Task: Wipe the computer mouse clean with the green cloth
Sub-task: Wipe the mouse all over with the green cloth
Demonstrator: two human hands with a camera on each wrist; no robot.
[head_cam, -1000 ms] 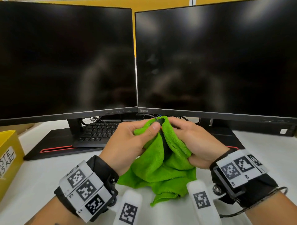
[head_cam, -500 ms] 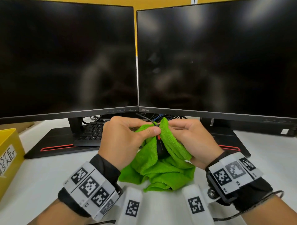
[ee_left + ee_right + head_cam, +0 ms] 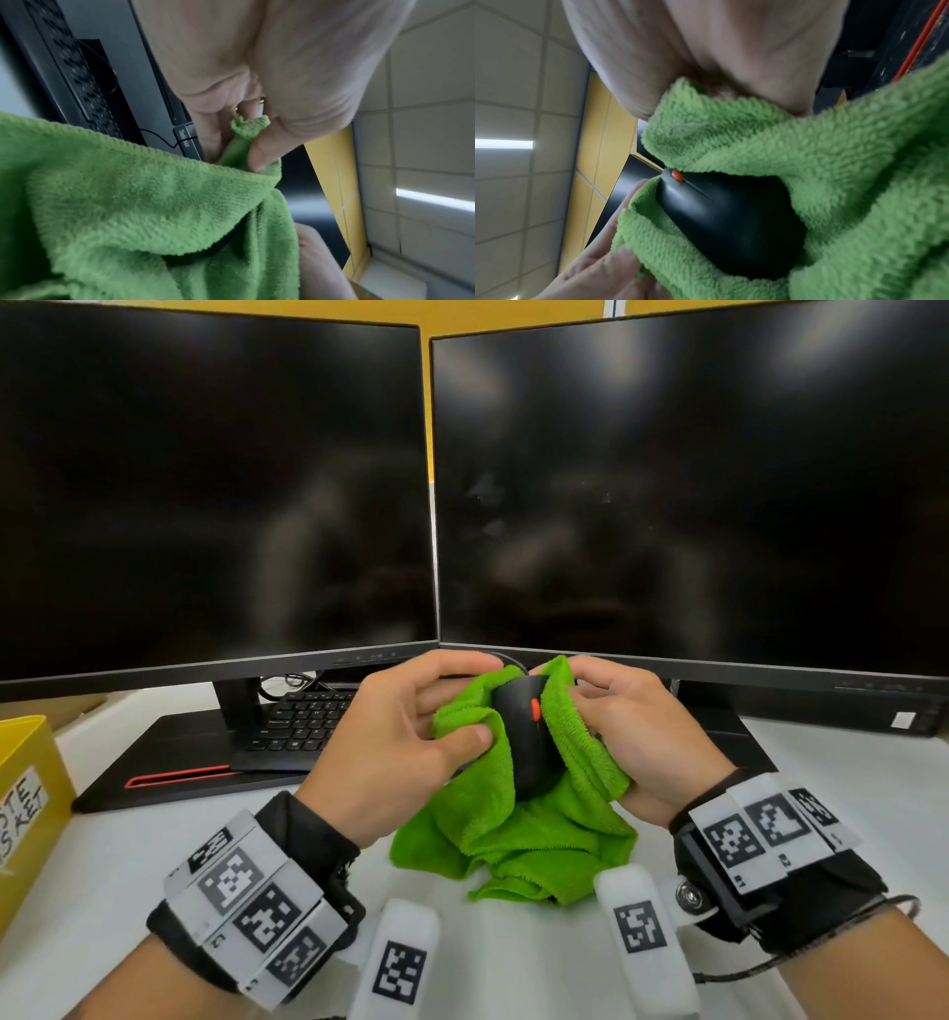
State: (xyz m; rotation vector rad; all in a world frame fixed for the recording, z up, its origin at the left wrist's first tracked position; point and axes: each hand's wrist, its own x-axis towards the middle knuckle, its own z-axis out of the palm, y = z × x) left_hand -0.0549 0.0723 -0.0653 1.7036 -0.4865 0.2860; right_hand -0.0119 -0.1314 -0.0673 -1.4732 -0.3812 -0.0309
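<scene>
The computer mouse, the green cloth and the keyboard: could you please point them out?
computer mouse (image 3: pixel 524 737), head view, black top shell.
green cloth (image 3: pixel 518 845), head view, hanging lower folds.
keyboard (image 3: pixel 303 721), head view, key rows.

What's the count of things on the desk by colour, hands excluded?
Black: 4, left monitor, right monitor, keyboard, mouse
Green: 1, cloth
Yellow: 1, bin
Total: 6

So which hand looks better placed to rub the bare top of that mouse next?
Probably the left hand: its thumb already pinches the fuzzy green cloth beside the black computer mouse.
</scene>
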